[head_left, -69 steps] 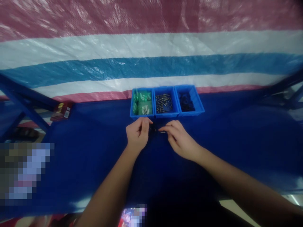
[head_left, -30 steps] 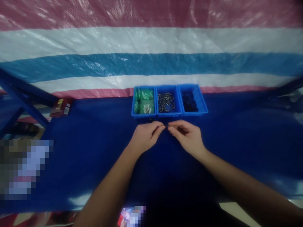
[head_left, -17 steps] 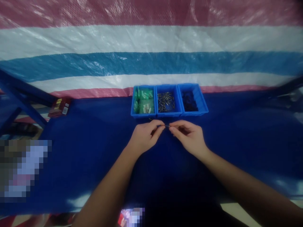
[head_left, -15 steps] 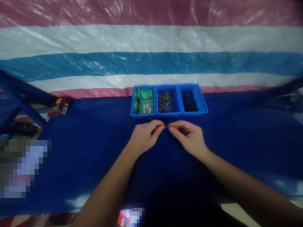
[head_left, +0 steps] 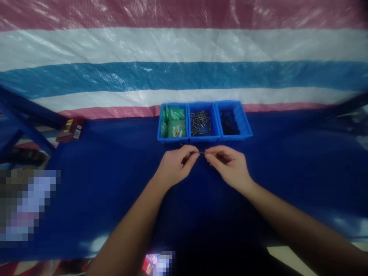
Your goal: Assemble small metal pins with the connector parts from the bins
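Between my two hands runs a thin metal pin-like piece (head_left: 202, 153), its middle showing in the gap between the fingertips. My left hand (head_left: 178, 163) pinches its left end, and my right hand (head_left: 230, 165) pinches the right end. A thin tip sticks out behind the left fingers; whether it belongs to the same piece I cannot tell. Just beyond the hands stand three joined-up blue bins. The left bin (head_left: 174, 140) holds green bags with small whitish pieces, the middle bin (head_left: 204, 137) slender brass-and-dark metal pieces, and the right bin (head_left: 244, 124) dark small parts.
The blue table (head_left: 115, 161) stretches to both sides. A dark red box (head_left: 70, 129) lies at the back left beside a blue metal frame (head_left: 31, 120). Behind the table hangs a striped plastic sheet (head_left: 184, 76). A lit screen (head_left: 152, 263), partly pixelated, shows at the bottom edge.
The hands keep their pinch and have barely moved. The whole view has shifted very slightly; the bins and box lie where they were.
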Action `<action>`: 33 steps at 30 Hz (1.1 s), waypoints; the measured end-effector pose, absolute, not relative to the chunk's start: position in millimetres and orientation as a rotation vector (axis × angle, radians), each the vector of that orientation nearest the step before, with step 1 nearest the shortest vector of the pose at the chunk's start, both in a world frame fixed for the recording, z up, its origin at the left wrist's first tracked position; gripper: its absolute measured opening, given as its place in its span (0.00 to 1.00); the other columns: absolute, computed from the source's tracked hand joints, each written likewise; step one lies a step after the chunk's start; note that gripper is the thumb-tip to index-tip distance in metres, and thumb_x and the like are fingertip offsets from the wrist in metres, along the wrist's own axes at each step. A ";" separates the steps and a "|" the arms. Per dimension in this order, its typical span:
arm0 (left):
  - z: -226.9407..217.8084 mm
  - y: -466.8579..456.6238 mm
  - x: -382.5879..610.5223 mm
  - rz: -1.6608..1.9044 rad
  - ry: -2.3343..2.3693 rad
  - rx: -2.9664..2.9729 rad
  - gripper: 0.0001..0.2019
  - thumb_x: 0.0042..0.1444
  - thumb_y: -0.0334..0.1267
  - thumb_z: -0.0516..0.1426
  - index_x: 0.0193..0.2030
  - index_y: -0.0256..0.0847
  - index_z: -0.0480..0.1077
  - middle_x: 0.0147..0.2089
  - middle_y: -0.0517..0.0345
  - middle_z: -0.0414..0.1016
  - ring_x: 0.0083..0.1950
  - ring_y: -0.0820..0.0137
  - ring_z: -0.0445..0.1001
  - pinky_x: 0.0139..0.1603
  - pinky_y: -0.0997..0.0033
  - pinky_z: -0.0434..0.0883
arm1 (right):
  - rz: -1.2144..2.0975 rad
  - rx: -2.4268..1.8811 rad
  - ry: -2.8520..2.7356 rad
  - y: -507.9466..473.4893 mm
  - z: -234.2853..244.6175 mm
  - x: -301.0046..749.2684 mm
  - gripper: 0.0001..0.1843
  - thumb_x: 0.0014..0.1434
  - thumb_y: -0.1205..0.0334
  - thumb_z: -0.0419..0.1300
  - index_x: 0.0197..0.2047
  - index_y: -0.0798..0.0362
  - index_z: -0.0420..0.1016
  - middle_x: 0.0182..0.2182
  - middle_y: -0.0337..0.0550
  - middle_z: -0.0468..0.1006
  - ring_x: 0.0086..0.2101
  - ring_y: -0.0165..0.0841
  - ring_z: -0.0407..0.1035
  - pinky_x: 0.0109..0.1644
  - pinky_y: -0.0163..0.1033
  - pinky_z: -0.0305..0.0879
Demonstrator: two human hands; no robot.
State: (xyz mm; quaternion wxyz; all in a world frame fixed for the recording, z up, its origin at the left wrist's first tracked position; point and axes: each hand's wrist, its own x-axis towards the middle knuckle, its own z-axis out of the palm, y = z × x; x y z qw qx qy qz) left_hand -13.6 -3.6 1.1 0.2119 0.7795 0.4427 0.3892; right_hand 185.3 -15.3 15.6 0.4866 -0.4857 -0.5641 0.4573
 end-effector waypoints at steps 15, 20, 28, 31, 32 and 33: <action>0.5 -4.3 -12.0 1.027 1.236 2.141 0.09 0.66 0.41 0.58 0.49 0.42 0.72 0.25 0.68 0.72 0.25 0.77 0.71 0.31 0.77 0.66 | 1.120 -1.203 -1.371 -14.8 16.6 186.2 0.08 0.56 0.59 0.71 0.39 0.51 0.83 0.30 0.41 0.84 0.29 0.31 0.77 0.34 0.38 0.75; 0.3 -3.9 -12.1 1.037 1.243 2.131 0.06 0.66 0.40 0.56 0.46 0.42 0.72 0.25 0.67 0.72 0.25 0.78 0.71 0.30 0.77 0.65 | 1.118 -1.209 -1.385 -14.6 16.5 185.7 0.09 0.56 0.57 0.71 0.39 0.51 0.83 0.29 0.41 0.83 0.28 0.32 0.76 0.33 0.39 0.75; 8.9 -3.5 -13.7 0.973 1.203 2.139 0.07 0.68 0.39 0.55 0.44 0.42 0.73 0.32 0.63 0.77 0.29 0.77 0.74 0.34 0.76 0.67 | 1.088 -1.207 -1.423 -15.4 13.3 185.8 0.09 0.57 0.58 0.70 0.41 0.51 0.83 0.31 0.42 0.83 0.29 0.32 0.76 0.34 0.38 0.75; 8.7 -3.7 -13.8 0.940 1.212 2.142 0.09 0.69 0.40 0.54 0.43 0.41 0.73 0.31 0.63 0.77 0.30 0.77 0.74 0.34 0.76 0.67 | 1.083 -1.216 -1.428 -15.5 12.6 186.0 0.10 0.56 0.57 0.71 0.41 0.51 0.83 0.31 0.42 0.83 0.29 0.32 0.76 0.34 0.39 0.75; 8.2 -3.8 -13.6 0.931 1.219 2.136 0.09 0.69 0.41 0.54 0.42 0.41 0.73 0.30 0.64 0.76 0.29 0.77 0.74 0.33 0.76 0.66 | 1.084 -1.219 -1.423 -15.4 12.6 186.1 0.10 0.56 0.57 0.71 0.40 0.51 0.83 0.31 0.42 0.83 0.29 0.32 0.76 0.34 0.39 0.75; 7.5 -4.0 -13.4 0.927 1.224 2.126 0.09 0.69 0.41 0.54 0.42 0.41 0.73 0.29 0.64 0.75 0.28 0.77 0.73 0.32 0.76 0.66 | 1.092 -1.225 -1.415 -15.2 12.7 186.1 0.10 0.56 0.57 0.71 0.40 0.51 0.83 0.30 0.41 0.83 0.29 0.32 0.76 0.34 0.39 0.75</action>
